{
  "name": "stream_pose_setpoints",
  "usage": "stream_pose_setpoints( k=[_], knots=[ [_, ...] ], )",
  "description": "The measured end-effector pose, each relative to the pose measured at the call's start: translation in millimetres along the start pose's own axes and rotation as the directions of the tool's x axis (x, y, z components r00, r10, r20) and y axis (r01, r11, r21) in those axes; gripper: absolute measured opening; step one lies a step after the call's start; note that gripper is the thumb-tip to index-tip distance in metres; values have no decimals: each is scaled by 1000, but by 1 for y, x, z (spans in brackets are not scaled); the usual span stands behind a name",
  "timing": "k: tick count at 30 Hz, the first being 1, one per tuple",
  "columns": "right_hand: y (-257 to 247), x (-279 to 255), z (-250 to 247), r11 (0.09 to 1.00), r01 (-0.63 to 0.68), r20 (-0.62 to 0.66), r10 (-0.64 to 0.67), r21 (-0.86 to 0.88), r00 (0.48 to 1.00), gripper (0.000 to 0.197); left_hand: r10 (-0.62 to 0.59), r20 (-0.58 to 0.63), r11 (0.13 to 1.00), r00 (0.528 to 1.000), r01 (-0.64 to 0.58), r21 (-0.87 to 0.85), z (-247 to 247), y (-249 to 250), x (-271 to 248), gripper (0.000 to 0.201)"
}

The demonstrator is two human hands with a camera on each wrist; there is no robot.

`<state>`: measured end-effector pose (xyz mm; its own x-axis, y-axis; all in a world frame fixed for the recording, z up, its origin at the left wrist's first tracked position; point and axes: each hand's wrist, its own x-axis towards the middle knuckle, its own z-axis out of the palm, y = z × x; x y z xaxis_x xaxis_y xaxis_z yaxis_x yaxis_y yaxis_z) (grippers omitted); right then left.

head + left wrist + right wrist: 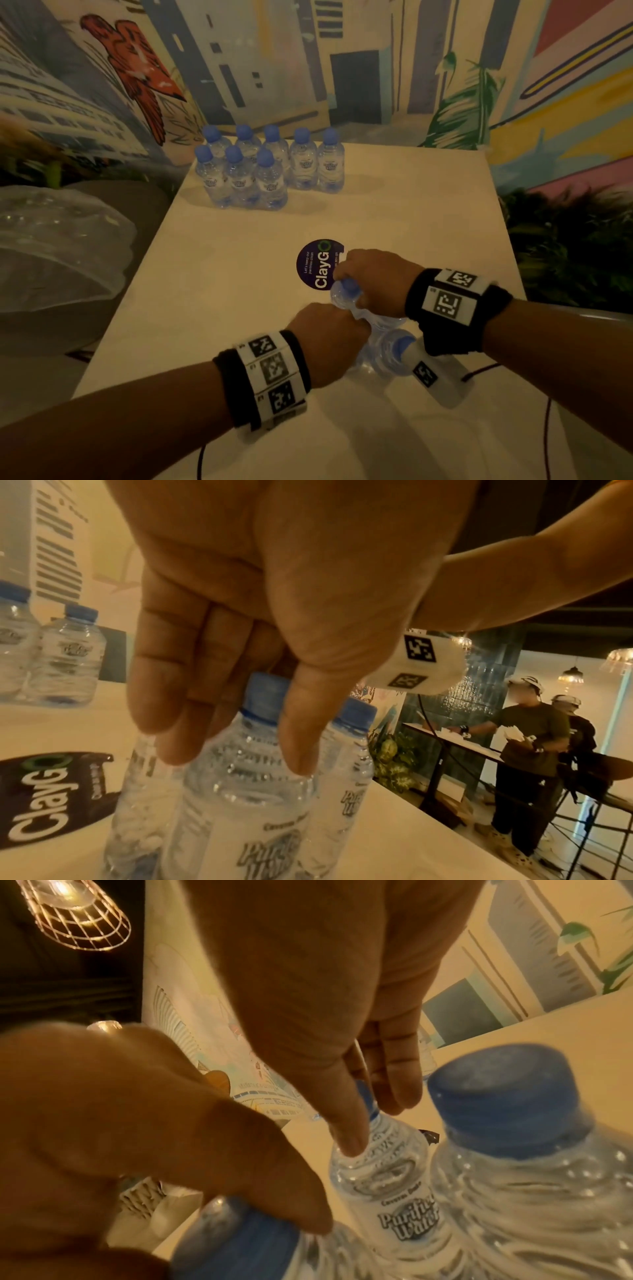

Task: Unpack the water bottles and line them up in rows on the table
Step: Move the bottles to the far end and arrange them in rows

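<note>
Several clear water bottles with blue caps stand in two rows at the table's far left. Three more stand bunched near the middle. My right hand grips the farthest of these by its neck; thumb and fingers pinch just under the cap. My left hand covers and holds the neck of a second bottle, thumb on one side and fingers on the other. The third bottle stands free under my right wrist, and looms large in the right wrist view.
A round dark ClayGo sticker lies on the white table just beyond my hands. Crumpled clear plastic sits off the left edge. Plants line the right side, a mural wall stands behind. Two people work at another table.
</note>
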<state>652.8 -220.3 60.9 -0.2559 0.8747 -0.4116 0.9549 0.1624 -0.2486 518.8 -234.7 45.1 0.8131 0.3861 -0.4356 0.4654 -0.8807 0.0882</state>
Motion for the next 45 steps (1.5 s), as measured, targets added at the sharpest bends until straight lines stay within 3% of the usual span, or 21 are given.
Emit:
stream_pose_setpoints(
  k=[3, 9, 17, 26, 38, 45],
  knots=[
    [-4, 6, 1, 999, -13, 21, 14, -38, 1000, 40, -16, -1, 999, 1000, 16, -38, 5, -10, -1, 19],
    [3, 28, -11, 997, -71, 53, 73, -38, 996, 19, -186, -44, 931, 982, 162, -327, -4, -73, 7, 30],
    [50, 71, -59, 966, -236, -1, 237, 101, 971, 30, -399, -86, 821, 913, 315, -477, -49, -173, 38, 29],
    [76, 127, -95, 935, -304, -113, 328, 183, 938, 28, -455, -270, 860, 848, 340, -382, -84, -233, 103, 28],
    [93, 176, -109, 922, -328, -188, 366, 204, 912, 24, -389, -277, 900, 879, 298, -318, -98, -251, 149, 18],
    [90, 195, -106, 907, -369, -195, 407, 203, 892, 25, -386, -335, 921, 859, 342, -185, -98, -253, 159, 20]
  ],
)
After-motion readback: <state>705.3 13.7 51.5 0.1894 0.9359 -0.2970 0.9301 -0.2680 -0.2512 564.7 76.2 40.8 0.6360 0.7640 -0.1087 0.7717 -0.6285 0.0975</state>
